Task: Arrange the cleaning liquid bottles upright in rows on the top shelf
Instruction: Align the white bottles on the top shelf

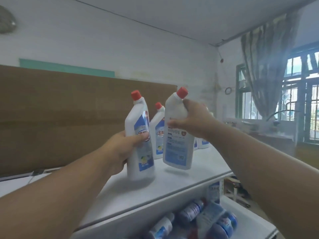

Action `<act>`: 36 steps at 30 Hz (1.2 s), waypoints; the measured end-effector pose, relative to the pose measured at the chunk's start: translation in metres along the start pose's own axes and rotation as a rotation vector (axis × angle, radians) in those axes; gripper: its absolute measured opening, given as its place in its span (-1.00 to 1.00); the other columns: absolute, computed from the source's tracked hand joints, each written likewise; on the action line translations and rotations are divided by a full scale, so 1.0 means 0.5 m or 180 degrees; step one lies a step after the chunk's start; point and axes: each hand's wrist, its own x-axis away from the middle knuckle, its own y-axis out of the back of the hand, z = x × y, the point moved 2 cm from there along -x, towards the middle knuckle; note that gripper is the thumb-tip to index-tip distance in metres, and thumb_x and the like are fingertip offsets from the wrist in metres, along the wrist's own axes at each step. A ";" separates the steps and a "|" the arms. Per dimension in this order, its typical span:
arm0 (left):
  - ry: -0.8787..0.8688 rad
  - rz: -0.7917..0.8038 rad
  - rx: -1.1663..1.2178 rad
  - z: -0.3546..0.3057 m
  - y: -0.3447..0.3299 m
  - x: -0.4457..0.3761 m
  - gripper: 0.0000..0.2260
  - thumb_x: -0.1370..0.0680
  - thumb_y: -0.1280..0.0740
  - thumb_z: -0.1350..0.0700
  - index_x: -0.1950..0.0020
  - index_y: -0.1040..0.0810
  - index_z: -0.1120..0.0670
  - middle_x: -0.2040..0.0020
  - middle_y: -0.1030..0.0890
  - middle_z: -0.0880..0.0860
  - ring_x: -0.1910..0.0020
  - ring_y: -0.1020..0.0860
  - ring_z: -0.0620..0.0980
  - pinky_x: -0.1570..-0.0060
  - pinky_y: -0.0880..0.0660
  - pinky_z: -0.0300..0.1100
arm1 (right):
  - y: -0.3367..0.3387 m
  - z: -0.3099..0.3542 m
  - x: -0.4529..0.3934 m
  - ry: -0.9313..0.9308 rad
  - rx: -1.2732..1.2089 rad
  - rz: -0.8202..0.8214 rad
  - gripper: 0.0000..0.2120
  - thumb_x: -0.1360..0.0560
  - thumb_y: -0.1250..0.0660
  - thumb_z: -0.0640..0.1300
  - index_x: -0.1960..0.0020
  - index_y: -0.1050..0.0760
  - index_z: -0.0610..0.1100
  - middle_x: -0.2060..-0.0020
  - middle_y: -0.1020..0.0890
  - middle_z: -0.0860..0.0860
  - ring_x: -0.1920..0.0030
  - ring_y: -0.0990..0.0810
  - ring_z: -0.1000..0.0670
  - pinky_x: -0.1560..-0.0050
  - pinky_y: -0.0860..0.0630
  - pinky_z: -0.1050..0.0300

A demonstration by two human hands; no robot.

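Note:
My left hand [126,149] grips a white red-capped cleaning bottle [138,121] by its middle, its base on or just above the white top shelf [138,188]. My right hand [191,121] holds a second white bottle [176,145] by its upper body, tilted slightly and hovering just above the shelf with its back label towards me. Behind them a third bottle [158,133] stands upright on the shelf. More bottles [202,144] stand further right, mostly hidden by my right arm.
A brown cardboard sheet [60,114] leans against the wall behind the shelf. On the lower shelf [250,221] lie several blue and white bottles [195,216] on their sides. A curtained window [284,94] is at the right.

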 end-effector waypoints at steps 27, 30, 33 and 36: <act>-0.0452 -0.1471 -0.1073 0.039 -0.046 -0.027 -0.70 -0.45 -0.50 0.11 -0.10 -0.49 -0.07 0.01 -0.68 -0.03 0.04 -0.67 0.01 0.10 -0.62 -0.05 | -0.126 -0.097 -0.089 -0.0827 -0.2607 0.1130 -0.81 -0.61 -0.26 -0.03 -0.21 -0.43 -0.03 -0.04 -0.59 -0.12 -0.06 -0.58 -0.15 -0.22 -0.51 -0.22; -0.0413 -0.1509 -0.1137 0.042 -0.045 -0.031 -0.70 -0.46 -0.48 0.08 -0.10 -0.46 -0.11 -0.04 -0.65 -0.04 -0.01 -0.64 0.02 -0.03 -0.61 0.05 | -0.128 -0.102 -0.074 -0.1092 -0.2890 0.1299 -0.86 -0.63 -0.21 0.07 -0.04 -0.45 0.02 -0.04 -0.62 -0.12 -0.07 -0.60 -0.14 -0.21 -0.52 -0.23; -0.0337 -0.1488 -0.1286 0.047 -0.039 -0.031 -0.64 -0.50 -0.47 0.07 -0.21 -0.41 -0.07 -0.06 -0.61 -0.06 -0.04 -0.61 0.00 -0.05 -0.60 0.04 | -0.134 -0.122 -0.063 -0.1330 -0.3266 0.1526 -0.83 -0.58 -0.28 0.11 -0.07 -0.48 0.04 -0.04 -0.67 -0.10 -0.08 -0.64 -0.14 -0.17 -0.54 -0.22; -0.0426 -0.1704 -0.1984 0.066 -0.028 -0.023 -0.53 -0.46 -0.54 0.02 -0.25 -0.37 -0.06 -0.12 -0.57 -0.05 -0.07 -0.58 -0.01 -0.10 -0.59 0.09 | -0.137 -0.132 -0.055 -0.1268 -0.3294 0.1657 -0.77 -0.55 -0.32 0.11 -0.12 -0.47 0.01 -0.07 -0.66 -0.10 -0.11 -0.63 -0.14 -0.02 -0.55 -0.12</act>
